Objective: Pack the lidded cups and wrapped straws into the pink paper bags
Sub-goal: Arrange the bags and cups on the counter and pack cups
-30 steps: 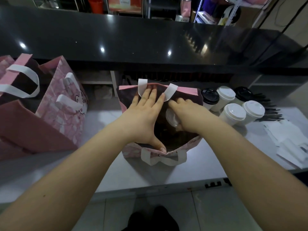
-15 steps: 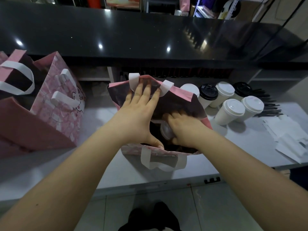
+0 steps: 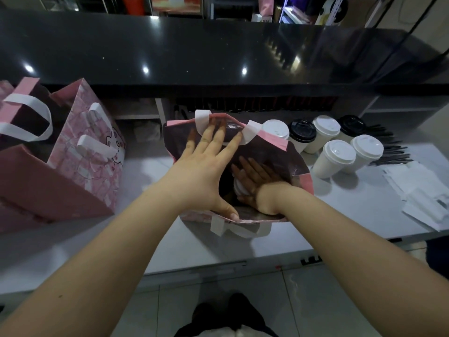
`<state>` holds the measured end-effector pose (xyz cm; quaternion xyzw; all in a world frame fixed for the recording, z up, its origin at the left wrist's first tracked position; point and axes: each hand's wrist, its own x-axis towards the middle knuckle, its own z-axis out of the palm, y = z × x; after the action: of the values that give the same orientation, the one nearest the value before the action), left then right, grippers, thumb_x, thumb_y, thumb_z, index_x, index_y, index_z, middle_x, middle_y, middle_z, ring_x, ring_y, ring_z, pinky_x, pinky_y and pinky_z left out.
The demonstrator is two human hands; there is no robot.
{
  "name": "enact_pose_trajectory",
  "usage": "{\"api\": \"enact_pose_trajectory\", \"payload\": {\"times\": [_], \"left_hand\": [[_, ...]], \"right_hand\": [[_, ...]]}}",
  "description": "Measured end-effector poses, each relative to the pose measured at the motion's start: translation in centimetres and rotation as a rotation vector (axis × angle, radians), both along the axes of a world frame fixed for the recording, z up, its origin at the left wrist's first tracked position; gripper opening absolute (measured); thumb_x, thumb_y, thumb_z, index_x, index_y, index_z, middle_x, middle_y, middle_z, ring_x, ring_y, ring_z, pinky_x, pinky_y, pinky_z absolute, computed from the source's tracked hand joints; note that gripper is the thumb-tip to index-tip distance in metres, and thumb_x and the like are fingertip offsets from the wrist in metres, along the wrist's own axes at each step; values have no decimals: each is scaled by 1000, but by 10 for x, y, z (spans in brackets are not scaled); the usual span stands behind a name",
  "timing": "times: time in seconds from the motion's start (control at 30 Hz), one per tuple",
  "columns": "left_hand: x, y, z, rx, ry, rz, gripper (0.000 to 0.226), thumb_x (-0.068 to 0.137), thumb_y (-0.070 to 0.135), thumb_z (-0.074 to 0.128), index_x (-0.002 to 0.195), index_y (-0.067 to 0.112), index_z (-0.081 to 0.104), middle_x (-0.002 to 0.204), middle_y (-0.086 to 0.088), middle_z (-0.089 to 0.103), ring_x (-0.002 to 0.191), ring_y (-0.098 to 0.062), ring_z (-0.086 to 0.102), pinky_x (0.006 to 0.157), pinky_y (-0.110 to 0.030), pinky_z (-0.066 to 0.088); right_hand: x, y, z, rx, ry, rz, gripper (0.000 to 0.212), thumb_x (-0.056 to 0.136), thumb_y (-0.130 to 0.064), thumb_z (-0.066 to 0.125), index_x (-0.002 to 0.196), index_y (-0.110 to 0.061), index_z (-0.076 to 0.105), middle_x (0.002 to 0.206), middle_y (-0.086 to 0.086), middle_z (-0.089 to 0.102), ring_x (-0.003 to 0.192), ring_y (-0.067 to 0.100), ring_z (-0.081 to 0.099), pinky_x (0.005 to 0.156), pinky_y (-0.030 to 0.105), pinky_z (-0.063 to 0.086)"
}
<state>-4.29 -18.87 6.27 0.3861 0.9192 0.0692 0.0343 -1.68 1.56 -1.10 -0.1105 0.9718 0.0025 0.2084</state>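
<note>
Left hand (image 3: 206, 171): fingers straight and spread across the mouth of the pink paper bag (image 3: 300, 166), fingertips pressing the far rim, thumb on the near rim.

Right hand (image 3: 258, 184): down inside the bag, in shadow, laid over a white-lidded cup (image 3: 238, 189); cannot tell whether it grips.

Bag upright on the white table (image 3: 267, 249), centre.

Just right of it, six lidded cups (image 3: 339, 154), four white lids and two black. Dark wrapped straws (image 3: 388, 147) further right.

Left: more pink bags (image 3: 85, 156).
</note>
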Motion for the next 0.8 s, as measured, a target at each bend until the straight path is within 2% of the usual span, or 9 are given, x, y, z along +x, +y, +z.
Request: {"api": "enact_pose_trajectory", "payload": {"times": [0.13, 0.27, 0.33, 0.4, 0.43, 0.47, 0.53, 0.67, 0.8], "left_hand": [[-3, 0, -1, 5, 9, -15, 151, 42, 84, 69, 148, 32, -24, 160, -2, -22, 140, -18, -34, 111, -45, -15], [-7, 1, 3, 22, 13, -17, 144, 49, 83, 69, 151, 29, -17, 161, -4, -16, 145, -21, -25, 115, -47, -9], [-7, 2, 6, 27, 7, 2, 136, 57, 80, 68, 153, 28, -13, 162, -5, -12, 147, -23, -19, 118, -50, -2], [-7, 4, 11, 32, 20, 33, 122, 69, 73, 66, 154, 27, -7, 163, -6, -6, 149, -25, -12, 120, -52, 7], [-7, 5, 13, 37, 38, 43, 112, 75, 68, 64, 155, 26, -2, 163, -7, -1, 149, -25, -6, 120, -52, 12], [-8, 6, 17, 45, 63, 49, 101, 81, 63, 62, 155, 25, 5, 162, -7, 6, 149, -26, 2, 118, -51, 18], [-10, 6, 23, 81, 102, 53, 81, 87, 53, 60, 152, 24, 21, 155, -4, 29, 142, -24, 23, 110, -47, 34], [-11, 8, 33, 180, 193, 68, 47, 91, 40, 56, 135, 26, 50, 127, 3, 58, 118, -24, 44, 96, -41, 38], [-11, 20, 37, 239, 229, 121, 37, 93, 33, 53, 129, 30, 57, 121, 6, 61, 114, -23, 44, 91, -38, 32]], "right_hand": [[-3, 3, -7, 3, -19, -23, 74, 97, -60, 27, 146, -39, -24, 154, -8, -36, 143, 14, -29, 118, 43, -10], [-10, -1, 10, 39, -109, -35, 77, 96, -62, 30, 147, -39, -24, 155, -8, -34, 145, 17, -25, 119, 46, -8], [-17, -4, 33, -3, -159, -66, 80, 93, -62, 41, 150, -42, -12, 161, -10, -16, 148, 19, -8, 119, 48, 4], [-23, -5, 64, -134, -156, -156, 71, 89, -52, 55, 149, -45, 18, 157, -12, 25, 140, 17, 30, 112, 40, 31], [-23, -5, 79, -176, -130, -181, 61, 88, -48, 60, 143, -42, 36, 142, -13, 46, 122, 13, 49, 99, 33, 44], [-22, -5, 92, -176, -92, -178, 48, 87, -45, 63, 133, -38, 50, 121, -14, 59, 102, 8, 57, 83, 28, 49], [-19, -5, 114, -130, -11, -164, 27, 87, -42, 64, 114, -35, 63, 96, -15, 63, 84, 6, 58, 69, 26, 48], [-8, -3, 131, -154, 210, -210, 18, 85, -34, 68, 103, -34, 69, 98, -6, 67, 88, 14, 62, 78, 37, 54], [5, -2, 127, -263, 456, -268, 26, 85, -26, 68, 109, -35, 66, 102, -13, 65, 90, 10, 57, 67, 26, 44]]}}
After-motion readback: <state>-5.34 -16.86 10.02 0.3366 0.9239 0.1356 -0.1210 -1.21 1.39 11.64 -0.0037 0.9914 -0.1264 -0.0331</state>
